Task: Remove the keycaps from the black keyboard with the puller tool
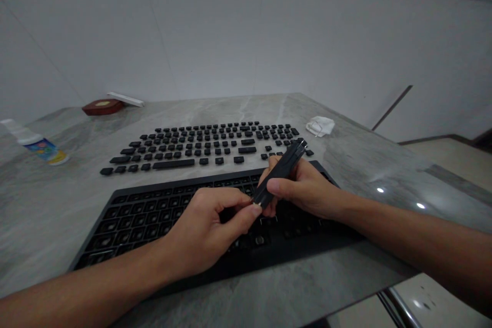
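A dark keyboard base (pixel 134 220) with its keycaps off lies in front of me, the switches showing in rows. Above its right half, my right hand (pixel 303 187) is closed around a black pen-like tool (pixel 282 166), tilted, with shiny metal at its upper right end. My left hand (pixel 221 220) pinches the tool's lower end, where a small pale bit shows between thumb and forefinger. Both forearms cross the keyboard's front edge and hide part of it. Loose black keycaps (pixel 172 164) are laid out in keyboard order just beyond the base.
A spray bottle (pixel 42 148) leans in view at the far left. At the back left are a reddish-brown box (pixel 103 107) and a white flat bar (pixel 126 99). A crumpled white cloth or tissue (pixel 321 125) lies on the grey marbled table (pixel 365 174) at right.
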A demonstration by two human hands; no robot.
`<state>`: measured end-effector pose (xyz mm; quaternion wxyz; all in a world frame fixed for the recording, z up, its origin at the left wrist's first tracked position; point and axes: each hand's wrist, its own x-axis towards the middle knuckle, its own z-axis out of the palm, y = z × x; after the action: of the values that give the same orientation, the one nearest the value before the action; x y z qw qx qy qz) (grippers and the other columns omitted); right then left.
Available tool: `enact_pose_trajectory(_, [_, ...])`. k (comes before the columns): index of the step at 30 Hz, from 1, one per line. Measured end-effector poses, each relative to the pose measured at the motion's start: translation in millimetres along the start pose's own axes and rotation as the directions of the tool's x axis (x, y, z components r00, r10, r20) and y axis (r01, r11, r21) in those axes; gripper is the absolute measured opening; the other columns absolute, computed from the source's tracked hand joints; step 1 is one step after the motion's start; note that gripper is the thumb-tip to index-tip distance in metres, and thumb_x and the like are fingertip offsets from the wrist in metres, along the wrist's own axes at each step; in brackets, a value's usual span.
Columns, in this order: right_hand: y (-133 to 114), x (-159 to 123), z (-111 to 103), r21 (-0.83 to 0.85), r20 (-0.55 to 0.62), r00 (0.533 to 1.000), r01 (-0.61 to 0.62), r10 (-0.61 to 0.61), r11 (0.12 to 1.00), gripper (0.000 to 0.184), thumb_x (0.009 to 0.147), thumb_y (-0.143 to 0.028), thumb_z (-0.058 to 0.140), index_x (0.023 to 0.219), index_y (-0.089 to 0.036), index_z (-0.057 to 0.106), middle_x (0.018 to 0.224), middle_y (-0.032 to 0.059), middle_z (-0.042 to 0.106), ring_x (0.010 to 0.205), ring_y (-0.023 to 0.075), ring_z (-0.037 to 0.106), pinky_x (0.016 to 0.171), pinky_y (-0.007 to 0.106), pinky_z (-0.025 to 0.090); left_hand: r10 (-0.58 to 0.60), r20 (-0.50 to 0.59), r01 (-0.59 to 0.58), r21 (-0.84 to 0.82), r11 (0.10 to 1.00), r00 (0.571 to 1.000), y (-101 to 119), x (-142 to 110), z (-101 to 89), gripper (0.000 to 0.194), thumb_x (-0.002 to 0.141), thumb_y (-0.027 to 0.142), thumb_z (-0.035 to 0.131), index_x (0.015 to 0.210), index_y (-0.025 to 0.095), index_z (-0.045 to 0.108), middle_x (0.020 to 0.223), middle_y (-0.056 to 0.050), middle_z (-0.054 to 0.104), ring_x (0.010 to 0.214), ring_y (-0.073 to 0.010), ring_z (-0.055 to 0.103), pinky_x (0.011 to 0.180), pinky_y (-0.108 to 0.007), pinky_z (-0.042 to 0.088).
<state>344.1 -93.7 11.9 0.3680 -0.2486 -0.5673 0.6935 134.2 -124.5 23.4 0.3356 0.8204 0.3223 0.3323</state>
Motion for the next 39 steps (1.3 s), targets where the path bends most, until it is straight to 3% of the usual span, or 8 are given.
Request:
enact_pose_trajectory(10, [-6.5,-4.8,-1.7,0.098,-0.023,0.994,0.105,-0.104,0.99,0.021,0.081,-0.029,0.074,0.083,-0.015,0.058,0.077,0.0036,0.07,0.062,0.0133,0.066,0.055,0.023,0.055,-0.11,0.015,0.11,-0.028,0.994,0.994,-6.0,-3.1,3.9,0.03,0.091,0.027,0.057,0.064,0.015,0.061,0.057,0.003,0.055,0.052,-0.008,0.047,0.049,-0.018,0.036])
enact_pose_trajectory(14, [-8.8,-8.9,-7.1,0.202,0.156,0.988,-0.025,-0.007,0.979,0.017,0.079,-0.026,0.069,0.088,-0.014,0.061,0.052,-0.0043,0.057,0.042,0.0079,0.049,0.041,0.016,0.041,-0.163,-0.121,0.141,-0.171,0.975,0.979,-10.7,-1.6,3.4,0.019,0.09,0.033,0.061,0.085,0.014,0.065,0.067,0.001,0.061,0.057,-0.0091,0.052,0.052,-0.018,0.042])
enact_pose_trajectory(19, [-9.8,-13.6,-10.3,0.055,0.402,0.877,-0.312,0.265,0.949,0.015,0.071,-0.021,0.069,0.07,-0.014,0.057,0.045,-0.0063,0.049,0.034,0.0055,0.039,0.032,0.013,0.032,-0.153,-0.084,0.107,-0.402,0.909,0.985,-15.8,5.3,-0.2,0.051,0.091,0.042,0.061,0.131,0.011,0.054,0.084,-0.005,0.069,0.056,-0.0095,0.055,0.059,-0.024,0.05])
enact_pose_trajectory(22, [-14.4,-14.8,-11.9,-0.084,0.447,0.787,-0.436,0.424,0.896,0.014,0.069,-0.02,0.068,0.066,-0.014,0.056,0.044,-0.0062,0.05,0.032,0.0057,0.04,0.03,0.013,0.032,-0.151,-0.006,0.135,-0.417,0.899,0.988,-17.1,6.7,-2.5,0.038,0.093,0.041,0.059,0.115,0.012,0.066,0.069,-0.001,0.065,0.059,-0.0109,0.056,0.061,-0.024,0.05])
enact_pose_trajectory(25, [-18.3,-15.3,-16.1,-0.126,0.441,0.768,-0.46,0.465,0.879,0.016,0.067,-0.02,0.069,0.064,-0.015,0.054,0.044,-0.0071,0.05,0.032,0.0054,0.04,0.029,0.012,0.032,-0.188,0.019,0.176,-0.447,0.877,0.982,-19.0,6.1,-3.8,0.027,0.094,0.037,0.058,0.092,0.014,0.072,0.066,-0.002,0.066,0.056,-0.0101,0.054,0.056,-0.022,0.047])
enact_pose_trajectory(31, [-24.7,-14.1,-18.0,-0.32,0.496,0.689,-0.42,0.528,0.849,0.016,0.063,-0.017,0.067,0.059,-0.016,0.051,0.047,-0.0068,0.05,0.036,0.0056,0.043,0.034,0.013,0.035,-0.051,0.132,0.107,-0.468,0.877,0.99,-16.2,2.8,-12.0,0.051,0.087,0.027,0.064,0.137,0.023,0.057,0.127,-0.014,0.065,0.089,-0.0193,0.065,0.071,-0.03,0.055])
enact_pose_trajectory(34, [-29.7,-12.5,-12.7,-0.365,0.51,0.664,-0.408,0.547,0.837,0.021,0.064,-0.014,0.065,0.085,-0.013,0.064,0.049,-0.0085,0.051,0.038,0.0074,0.048,0.036,0.014,0.039,0.038,0.281,0.079,-0.393,0.916,0.959,-9.7,1.7,-17.9,0.047,0.088,0.025,0.061,0.135,0.024,0.059,0.125,-0.012,0.066,0.106,-0.0255,0.063,0.086,-0.039,0.055])
enact_pose_trajectory(39, [-36.0,-11.5,-10.1,-0.319,0.544,0.588,-0.514,0.598,0.796,0.06,0.064,-0.007,0.058,0.124,-0.009,0.06,0.049,-0.0097,0.053,0.034,0.0082,0.045,0.032,0.013,0.038,0.06,0.258,0.023,-0.309,0.951,0.964,-6.2,2.8,-17.4,0.039,0.092,0.034,0.059,0.129,0.021,0.064,0.111,-0.009,0.065,0.096,-0.0215,0.064,0.083,-0.036,0.054])
